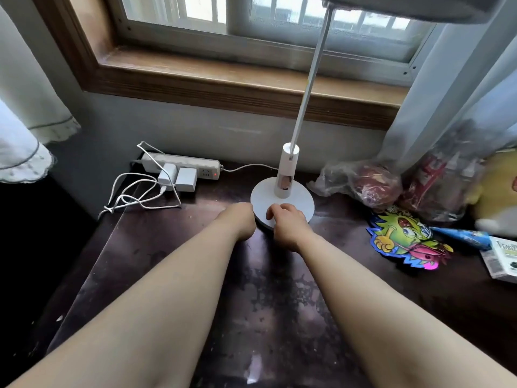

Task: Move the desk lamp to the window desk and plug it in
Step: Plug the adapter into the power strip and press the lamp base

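A white desk lamp stands on the dark window desk, its round base near the wall and its thin arm leaning up to the right toward the head at the top edge. My left hand presses against the base's left front rim with fingers curled under. My right hand rests on the front of the base, fingers bent over its edge. A white power strip lies at the back left with two white adapters plugged in. A white cord runs from the strip's end toward the lamp.
Loose white cables coil at the desk's left edge. Plastic bags, a colourful foil packet, a blue wrapper, a small box and a yellow plush toy crowd the right side. A curtain hangs at right.
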The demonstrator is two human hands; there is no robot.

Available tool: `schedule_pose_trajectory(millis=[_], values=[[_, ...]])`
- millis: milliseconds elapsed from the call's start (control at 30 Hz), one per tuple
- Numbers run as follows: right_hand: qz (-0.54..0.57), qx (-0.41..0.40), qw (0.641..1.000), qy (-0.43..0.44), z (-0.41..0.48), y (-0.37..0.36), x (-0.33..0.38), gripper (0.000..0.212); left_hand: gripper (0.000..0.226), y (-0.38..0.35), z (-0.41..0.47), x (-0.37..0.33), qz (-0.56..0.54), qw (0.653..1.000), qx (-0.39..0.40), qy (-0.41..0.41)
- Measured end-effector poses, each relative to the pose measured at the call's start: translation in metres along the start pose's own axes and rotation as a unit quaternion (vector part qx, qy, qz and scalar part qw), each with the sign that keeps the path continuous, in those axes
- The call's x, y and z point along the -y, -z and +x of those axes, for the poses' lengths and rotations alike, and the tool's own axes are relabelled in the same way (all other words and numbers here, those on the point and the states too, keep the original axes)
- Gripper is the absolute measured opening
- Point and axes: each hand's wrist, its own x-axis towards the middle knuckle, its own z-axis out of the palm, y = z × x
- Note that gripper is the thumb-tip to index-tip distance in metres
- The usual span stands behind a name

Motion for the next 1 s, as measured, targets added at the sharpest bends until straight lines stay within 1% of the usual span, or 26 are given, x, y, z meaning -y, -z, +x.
schedule_pose_trajectory(millis=[100, 233, 400, 633, 800, 1000], values=[[-0.016, 0.008, 1.000, 0.007, 0.002, 0.001, 0.000, 0.042, 0.035, -0.001, 0.002, 0.000, 0.005, 1.000, -0.001, 0.000], [-0.035, 0.016, 0.999, 0.018, 0.004, 0.006, 0.000, 0.038, 0.033, 0.001, 0.002, -0.004, 0.039, 0.999, -0.009, -0.019], [-0.061, 0.025, 0.998, 0.025, 0.001, 0.007, 0.002, 0.035, 0.030, 0.004, 0.001, -0.006, 0.060, 0.998, -0.012, -0.018], [-0.040, 0.048, 0.998, 0.000, -0.002, 0.013, 0.010, 0.041, 0.031, 0.013, -0.009, -0.007, 0.063, 0.998, -0.015, -0.007], [-0.014, 0.039, 0.999, -0.011, -0.012, 0.019, 0.013, 0.050, 0.040, 0.024, -0.017, -0.004, 0.079, 0.996, -0.027, 0.005], [-0.004, 0.004, 1.000, -0.027, -0.032, 0.038, 0.013, 0.057, 0.042, 0.042, -0.035, -0.006, 0.065, 0.997, -0.041, 0.008]])
